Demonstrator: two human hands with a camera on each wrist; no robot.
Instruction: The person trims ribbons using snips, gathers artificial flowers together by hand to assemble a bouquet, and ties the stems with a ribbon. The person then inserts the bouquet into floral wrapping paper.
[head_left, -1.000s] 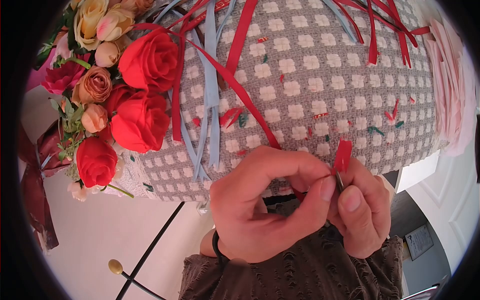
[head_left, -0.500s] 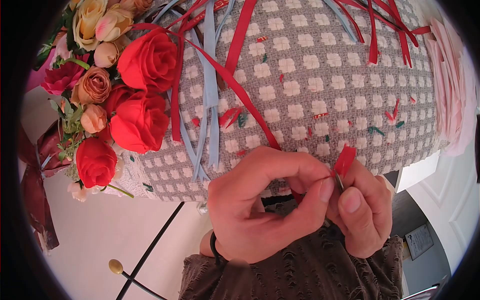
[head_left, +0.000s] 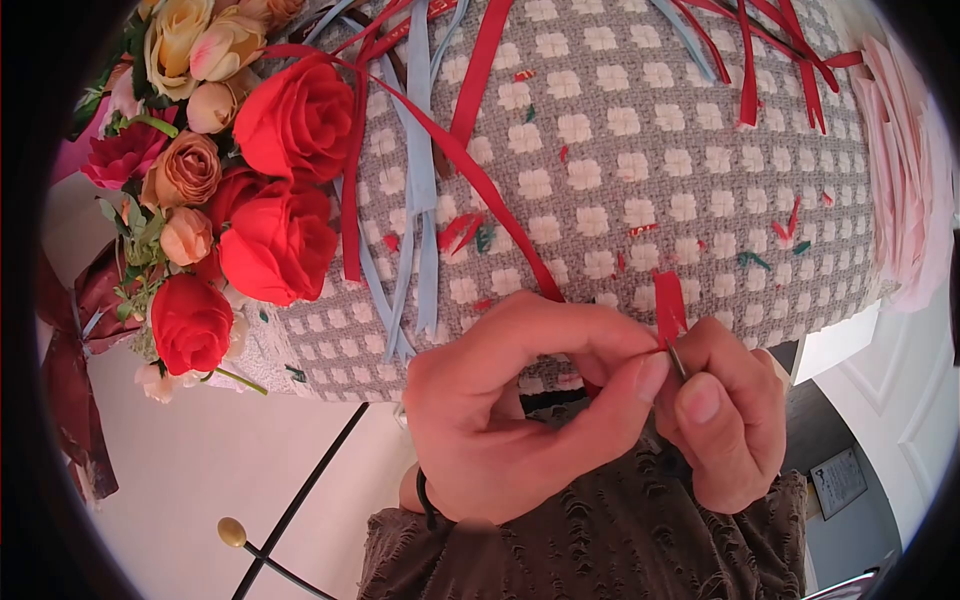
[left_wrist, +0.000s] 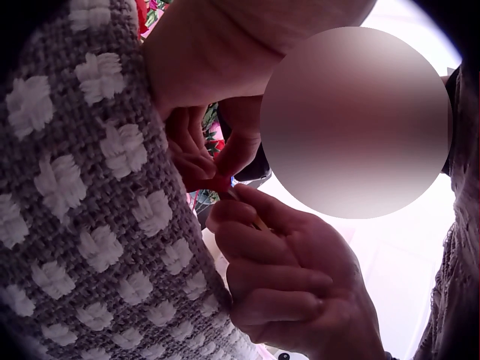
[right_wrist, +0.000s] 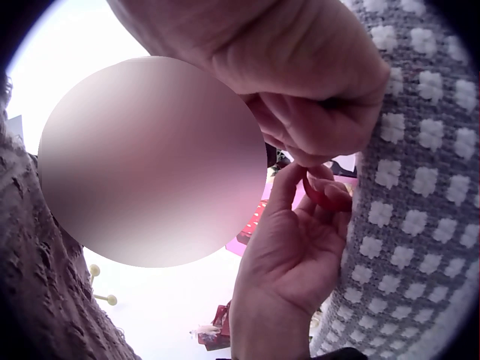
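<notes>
Red ribbon [head_left: 668,300] | table [head_left: 555,207], near edge | grip: left hand [head_left: 520,452] pinches ribbon, right hand [head_left: 735,432] slim metal tool [head_left: 680,360] | step: probably shaping; next: likely steady tension

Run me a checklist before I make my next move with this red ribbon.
1. Left hand pinching the narrow, shiny red ribbon: ok.
2. Right hand gripping the slim metal tool: ok.
3. Tool tip through the ribbon, not just against it: cannot tell; fingertips crowd the spot.
4. Grey-and-white woven cloth free of offcuts: not ok; small red scraps and dark green scraps lie on it.
5. Bright red, layered-petal roses clear of both hands: ok, off to the left.
</notes>
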